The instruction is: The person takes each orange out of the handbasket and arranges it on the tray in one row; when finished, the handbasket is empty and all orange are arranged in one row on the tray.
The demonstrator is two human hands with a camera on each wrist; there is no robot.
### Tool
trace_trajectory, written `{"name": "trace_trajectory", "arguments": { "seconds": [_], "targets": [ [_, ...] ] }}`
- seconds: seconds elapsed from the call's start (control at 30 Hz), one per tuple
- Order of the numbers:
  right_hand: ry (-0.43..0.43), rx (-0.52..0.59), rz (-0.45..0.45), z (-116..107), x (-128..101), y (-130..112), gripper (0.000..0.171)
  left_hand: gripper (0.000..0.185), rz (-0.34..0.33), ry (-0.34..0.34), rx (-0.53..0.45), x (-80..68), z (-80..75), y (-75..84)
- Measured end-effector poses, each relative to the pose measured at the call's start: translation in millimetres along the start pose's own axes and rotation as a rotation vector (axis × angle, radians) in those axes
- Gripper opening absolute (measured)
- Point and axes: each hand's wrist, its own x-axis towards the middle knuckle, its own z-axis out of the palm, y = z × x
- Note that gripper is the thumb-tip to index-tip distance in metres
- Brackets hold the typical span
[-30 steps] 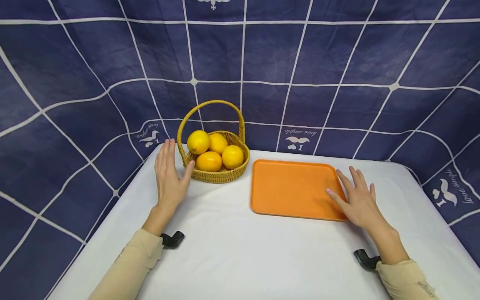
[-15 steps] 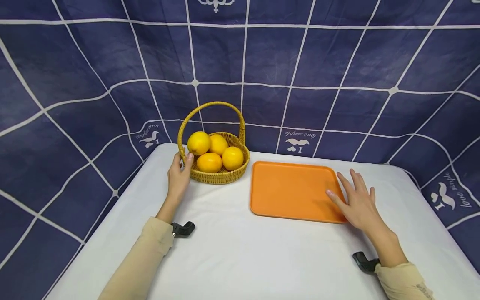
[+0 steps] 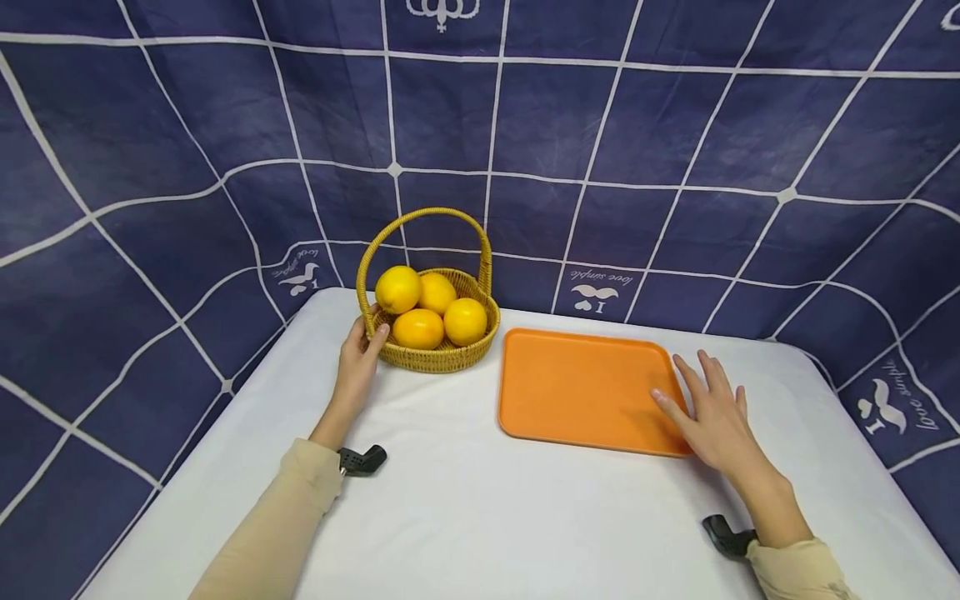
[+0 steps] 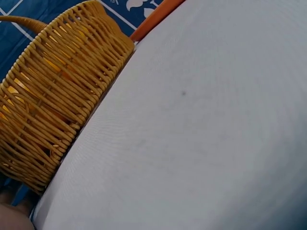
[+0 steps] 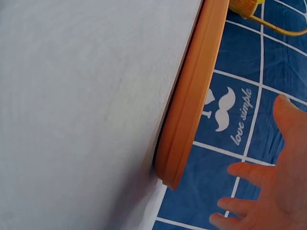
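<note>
L hand (image 3: 357, 358) grips wicker basket (image 3: 438, 354) rim, R hand (image 3: 714, 417) flat on tray (image 3: 577, 387); basket prob stiff, fruit-heavy, so lift via handle (image 3: 420, 218).

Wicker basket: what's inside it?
The wicker basket holds four yellow-orange fruits, piled above the rim. Anything beneath them is covered. The left hand holds the basket's near-left rim.

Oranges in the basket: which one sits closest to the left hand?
The front-left orange, low in the basket, just right of the left hand thumb; the other three lie higher or farther right.
</note>
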Motion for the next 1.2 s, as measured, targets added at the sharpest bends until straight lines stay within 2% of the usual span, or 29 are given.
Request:
{"name": "trace_trajectory", "arguments": {
  "seconds": [0.1, 0.23, 0.5, 0.67, 0.83, 1.0, 1.2],
  "targets": [
    [0.000, 0.013, -0.002, 0, -1, 0, 0.079, 0.059, -0.010, -0.022, -0.026, 1.7, 3.0, -1.5],
    [-0.006, 0.038, 0.002, 7, -6, -3, 0.077, 0.059, -0.043, -0.043, 0.000, 1.1, 5.9, 4.3],
    [-0.061, 0.110, -0.037, 12, 5, -31, 0.078, 0.060, -0.070, -0.062, 0.007, -10.6, 3.4, 36.9],
    [-0.131, 0.148, -0.055, 10, 25, -64, 0.083, 0.060, -0.069, -0.045, 0.009, -11.8, 4.1, 38.9],
    [-0.191, 0.172, -0.080, 12, 49, -109, 0.090, 0.059, -0.053, -0.034, -0.009, -13.5, 2.3, 42.8],
    [-0.209, 0.238, -0.135, 20, 70, -152, 0.090, 0.059, -0.059, -0.030, -0.023, -14.3, -1.5, 37.8],
    [-0.208, 0.305, -0.176, 28, 91, -187, 0.087, 0.059, -0.082, -0.028, -0.036, -13.5, -1.0, 34.1]
  ]
}}
